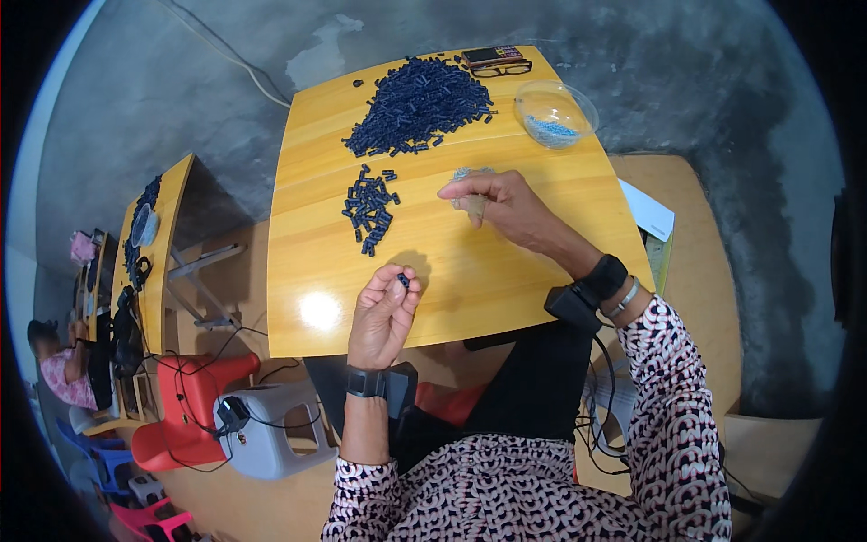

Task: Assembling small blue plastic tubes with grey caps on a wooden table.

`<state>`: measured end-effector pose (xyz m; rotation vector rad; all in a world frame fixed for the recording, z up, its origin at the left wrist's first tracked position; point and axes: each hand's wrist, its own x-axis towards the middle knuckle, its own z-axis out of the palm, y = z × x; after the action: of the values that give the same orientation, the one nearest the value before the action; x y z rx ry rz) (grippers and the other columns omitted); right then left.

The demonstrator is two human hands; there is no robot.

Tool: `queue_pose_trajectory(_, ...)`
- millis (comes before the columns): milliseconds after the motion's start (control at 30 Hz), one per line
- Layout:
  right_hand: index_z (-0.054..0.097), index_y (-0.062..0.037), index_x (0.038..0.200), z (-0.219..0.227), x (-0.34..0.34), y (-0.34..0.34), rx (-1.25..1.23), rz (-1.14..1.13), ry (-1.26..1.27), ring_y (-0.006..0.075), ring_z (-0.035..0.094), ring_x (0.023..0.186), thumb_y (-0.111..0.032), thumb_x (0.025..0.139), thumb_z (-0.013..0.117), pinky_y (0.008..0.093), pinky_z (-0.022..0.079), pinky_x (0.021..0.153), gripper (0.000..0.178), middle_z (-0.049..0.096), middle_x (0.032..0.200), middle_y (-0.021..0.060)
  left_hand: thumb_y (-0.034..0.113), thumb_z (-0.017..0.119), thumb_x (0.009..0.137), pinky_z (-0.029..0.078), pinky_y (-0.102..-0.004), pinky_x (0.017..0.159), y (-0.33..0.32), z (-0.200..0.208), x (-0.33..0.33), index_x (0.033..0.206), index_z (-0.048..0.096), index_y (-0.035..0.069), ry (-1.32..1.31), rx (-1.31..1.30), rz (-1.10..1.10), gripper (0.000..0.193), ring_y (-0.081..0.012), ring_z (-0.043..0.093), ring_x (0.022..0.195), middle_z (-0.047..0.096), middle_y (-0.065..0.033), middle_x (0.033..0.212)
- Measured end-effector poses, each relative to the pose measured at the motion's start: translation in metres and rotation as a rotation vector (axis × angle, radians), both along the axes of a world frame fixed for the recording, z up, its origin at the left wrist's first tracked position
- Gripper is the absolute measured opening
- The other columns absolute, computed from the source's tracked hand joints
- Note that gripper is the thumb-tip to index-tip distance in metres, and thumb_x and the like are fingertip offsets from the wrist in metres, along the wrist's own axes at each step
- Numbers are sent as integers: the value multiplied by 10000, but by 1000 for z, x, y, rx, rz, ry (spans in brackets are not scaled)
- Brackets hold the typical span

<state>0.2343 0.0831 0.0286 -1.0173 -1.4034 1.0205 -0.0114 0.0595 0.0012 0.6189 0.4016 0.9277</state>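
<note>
Near the front edge of the table, my left hand (pixel 383 312) pinches a small dark blue plastic piece (pixel 403 281) upright between thumb and fingers. My right hand (pixel 497 200) hovers farther off to the right, its fingers bent together; whatever they hold, if anything, is too small to make out. Just beyond these fingers lies a small heap of greyish metal bits (pixel 465 172), partly hidden by the hand. To the left sits a loose group of short dark tubular pieces (pixel 368 210). A much larger pile of the same pieces (pixel 417 104) covers the table's far part.
A clear bowl (pixel 582 107) with small blue bits stands at the far right of the yellow table (pixel 307 235). Glasses (pixel 502 70) and a phone (pixel 492 55) lie beyond. Red (pixel 194 406) and grey stools (pixel 271 434), with cables, stand left; a person (pixel 68 370) sits farther off.
</note>
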Motion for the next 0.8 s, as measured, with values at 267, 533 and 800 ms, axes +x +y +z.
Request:
queue_pose_trajectory(267, 634, 19, 1001, 23, -22, -25, -175, 142, 223, 88, 568, 665, -45, 873, 552, 214, 462, 644, 165, 616, 834, 53, -5, 540, 883, 486, -232, 844, 1, -1, 0, 1096, 547, 20, -9, -13, 13, 214, -169, 561, 944, 565, -97, 1042)
queue_pose_trajectory(533, 628, 49, 994, 17, -35, -31, -226, 195, 403, 88, 582, 618, -108, 845, 629, 211, 474, 570, 216, 643, 813, 59, 10, 540, 888, 487, -241, 830, 1, -1, -2, 1092, 550, 30, -36, -8, 4, 205, -181, 564, 935, 578, -97, 1028)
queue_pose_trajectory(800, 671, 19, 936, 9, -44, -40, -149, 113, 221, 57, 541, 582, -132, 849, 630, 190, 436, 534, 179, 617, 712, 20, 21, 533, 895, 474, -249, 797, 1, -3, -1, 1091, 553, 37, -60, -8, 5, 198, -181, 556, 917, 577, -94, 1018)
